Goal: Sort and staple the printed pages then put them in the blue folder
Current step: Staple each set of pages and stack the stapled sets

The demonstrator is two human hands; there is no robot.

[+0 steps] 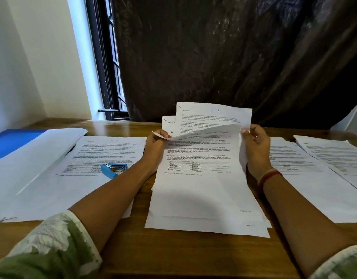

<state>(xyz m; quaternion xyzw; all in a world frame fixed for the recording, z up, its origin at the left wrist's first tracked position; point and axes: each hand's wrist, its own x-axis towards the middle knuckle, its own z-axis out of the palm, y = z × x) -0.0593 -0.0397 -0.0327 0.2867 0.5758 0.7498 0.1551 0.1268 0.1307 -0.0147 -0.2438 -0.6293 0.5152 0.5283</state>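
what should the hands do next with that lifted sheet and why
Probably lift the sheet clear of the middle stack and lay it on a side pile: left hand and right hand pinch its corners, and the stapler lies untouched, so sorting seems unfinished.

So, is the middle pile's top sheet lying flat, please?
No, the top sheet is bent over: the left hand and right hand pinch its upper corners.

"Section 2" heads the rear page (169,126); other print blurs.
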